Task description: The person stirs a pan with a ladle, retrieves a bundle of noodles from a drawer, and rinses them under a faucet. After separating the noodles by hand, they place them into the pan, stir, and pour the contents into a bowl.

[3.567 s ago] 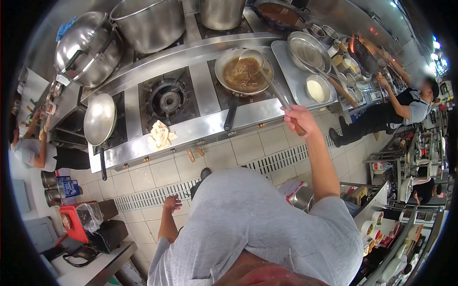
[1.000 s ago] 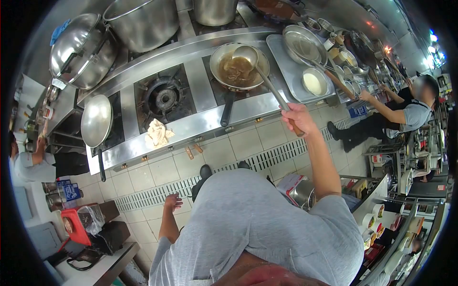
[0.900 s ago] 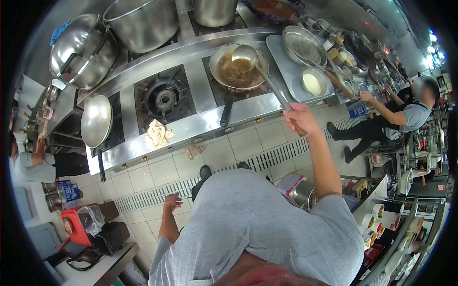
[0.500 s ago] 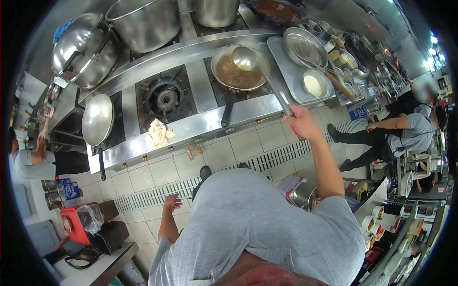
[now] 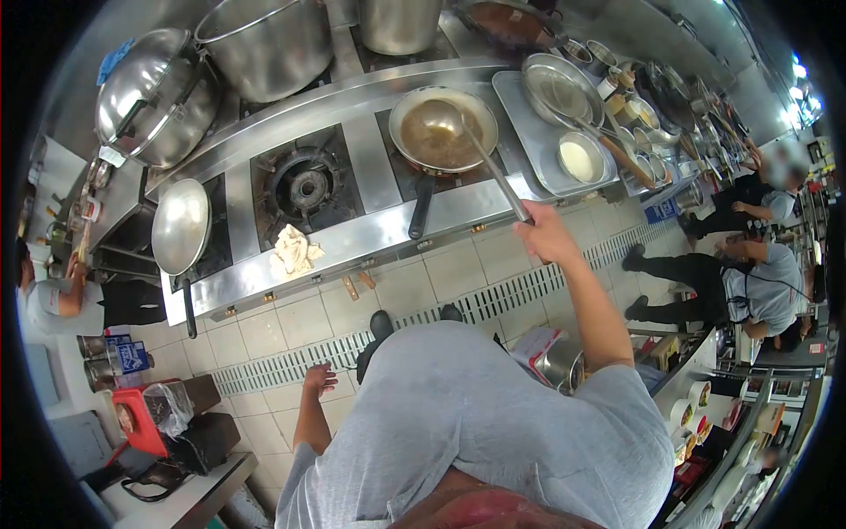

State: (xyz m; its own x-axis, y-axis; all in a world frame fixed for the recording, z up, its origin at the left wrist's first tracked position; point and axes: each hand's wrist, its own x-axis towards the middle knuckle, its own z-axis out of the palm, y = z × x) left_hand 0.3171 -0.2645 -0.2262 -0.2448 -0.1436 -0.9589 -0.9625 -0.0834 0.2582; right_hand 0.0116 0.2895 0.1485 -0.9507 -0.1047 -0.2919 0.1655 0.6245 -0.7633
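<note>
My right hand (image 5: pixel 548 233) is closed round the handle of a long metal ladle (image 5: pixel 495 170). The ladle's bowl rests low in the brown liquid of a frying pan (image 5: pixel 425 160), which sits on a burner with its black handle toward me. My left hand (image 5: pixel 321 378) hangs at my side over the floor, holding nothing, its fingers apart. A crumpled pale cloth (image 5: pixel 297 249) lies on the front edge of the stove (image 5: pixel 352 231), below a bare burner (image 5: pixel 307 182).
A metal tray (image 5: pixel 520 115) with a strainer (image 5: pixel 561 86) and a bowl of white stuff (image 5: pixel 582 157) lies right of the pan. An empty pan (image 5: pixel 181 226) and large pots (image 5: pixel 268 48) stand left and behind. Co-workers (image 5: pixel 765 280) are at the right; another person (image 5: pixel 58 305) is at the far left.
The ladle's bowl has moved down and slightly left into the liquid, and my right hand has come a little lower. The co-workers at the right have shifted. My left hand has hardly moved.
</note>
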